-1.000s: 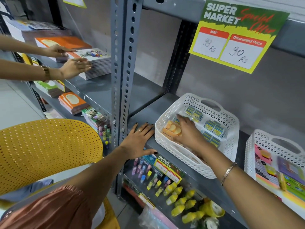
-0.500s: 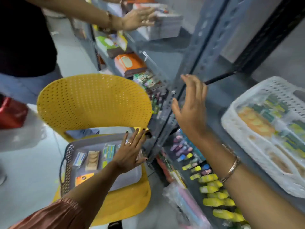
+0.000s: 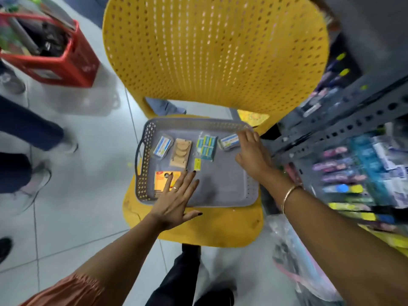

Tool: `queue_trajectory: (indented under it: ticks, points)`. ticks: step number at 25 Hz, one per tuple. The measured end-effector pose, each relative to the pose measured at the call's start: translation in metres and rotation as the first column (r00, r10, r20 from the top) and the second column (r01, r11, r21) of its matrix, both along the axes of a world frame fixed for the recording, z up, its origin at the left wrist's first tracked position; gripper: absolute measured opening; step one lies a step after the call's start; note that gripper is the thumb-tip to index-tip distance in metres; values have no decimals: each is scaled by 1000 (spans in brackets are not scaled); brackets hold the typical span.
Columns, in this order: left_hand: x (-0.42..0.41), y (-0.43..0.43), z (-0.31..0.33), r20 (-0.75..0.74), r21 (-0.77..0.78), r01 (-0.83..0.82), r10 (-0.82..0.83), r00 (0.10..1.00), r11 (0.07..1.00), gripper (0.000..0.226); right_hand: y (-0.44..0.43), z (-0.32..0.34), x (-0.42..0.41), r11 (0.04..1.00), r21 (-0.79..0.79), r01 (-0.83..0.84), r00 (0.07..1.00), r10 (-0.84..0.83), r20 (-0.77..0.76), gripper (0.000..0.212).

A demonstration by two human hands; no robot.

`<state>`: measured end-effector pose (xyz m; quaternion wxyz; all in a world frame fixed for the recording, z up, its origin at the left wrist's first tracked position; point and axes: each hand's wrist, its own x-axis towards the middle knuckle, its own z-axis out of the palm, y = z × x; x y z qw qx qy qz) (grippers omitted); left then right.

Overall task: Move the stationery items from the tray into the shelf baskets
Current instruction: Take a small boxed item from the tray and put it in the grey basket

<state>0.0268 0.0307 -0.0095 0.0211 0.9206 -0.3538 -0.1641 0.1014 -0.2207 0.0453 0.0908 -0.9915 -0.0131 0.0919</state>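
A grey tray (image 3: pixel 223 191) lies on the seat of a yellow chair (image 3: pixel 212 54). On it are a blue-and-white packet (image 3: pixel 163 145), a tan pack of round pieces (image 3: pixel 180 153), a teal multi-pack (image 3: pixel 206 146), a small yellow tag (image 3: pixel 197 164), an orange-yellow packet (image 3: pixel 163 180) and another blue-and-white packet (image 3: pixel 229 140). My left hand (image 3: pixel 176 202) hovers open over the tray's near left, partly covering the orange-yellow packet. My right hand (image 3: pixel 254 155) is over the tray's far right, fingers touching the right blue-and-white packet; a grip is not visible. The shelf baskets are out of view.
A grey metal shelf frame (image 3: pixel 344 120) with blurred pens and highlighters (image 3: pixel 344 173) stands at the right. A red basket (image 3: pixel 50 47) sits on the floor at top left. Another person's legs and shoes (image 3: pixel 33 146) are at the left. A plastic bag (image 3: pixel 298 261) lies at lower right.
My view swung from the shelf basket down to the tray on the chair. My right hand left the white basket and came to the tray's far right; my left hand moved over the tray's near side.
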Motion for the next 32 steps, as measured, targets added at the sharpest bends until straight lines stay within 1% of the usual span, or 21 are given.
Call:
queue_trajectory:
  ticks: [3,5,8,11,14,16,19,22,24,25,27,28,30,32]
  points:
    - [-5,4,-17,-8,2,-23,23,1000,1000,85,8,-37,15,999,-28,-45,991,41,-128,54]
    - [-6,5,-21,6,4,-25,25,1000,1000,83,9,-53,23,995,-76,-70,990,60,-131,60]
    - [-6,4,-24,20,-17,-35,35,999,999,81,10,-69,29,987,-135,-87,987,67,-146,63]
    - [-8,5,-27,30,-34,-56,57,998,998,79,11,-78,33,970,-215,-113,991,93,-100,58]
    - [-8,4,-28,33,-45,-66,68,997,997,78,11,-83,36,959,-256,-118,990,94,-104,44]
    - [-8,3,-28,24,-37,-76,77,997,996,78,11,-84,34,965,-240,-108,988,78,-131,37]
    - [-6,3,-24,-2,-7,-72,72,997,997,76,14,-77,26,985,-165,-53,988,28,-150,36]
    - [-5,3,-16,-60,19,-56,57,997,998,81,15,-51,21,997,-81,-1,986,-13,-168,41]
    - [-1,0,-2,-72,-9,-53,52,996,999,88,7,-18,18,998,-30,50,988,-54,-147,42]
    - [1,-4,7,-62,-35,-48,46,997,998,89,1,1,15,997,-3,74,989,-73,-131,43]
    - [5,-18,31,11,-120,-38,39,999,992,87,-16,45,3,995,18,99,991,-97,-88,44]
    - [7,-23,40,19,-144,-30,33,999,989,86,-19,60,-4,993,32,114,991,-111,-76,42]
    - [11,-46,72,54,-172,25,-16,998,985,82,-37,109,-27,982,78,174,985,-174,-9,39]
    - [6,-74,109,102,-221,91,-69,992,971,81,-56,161,-59,975,75,211,976,-215,44,44]
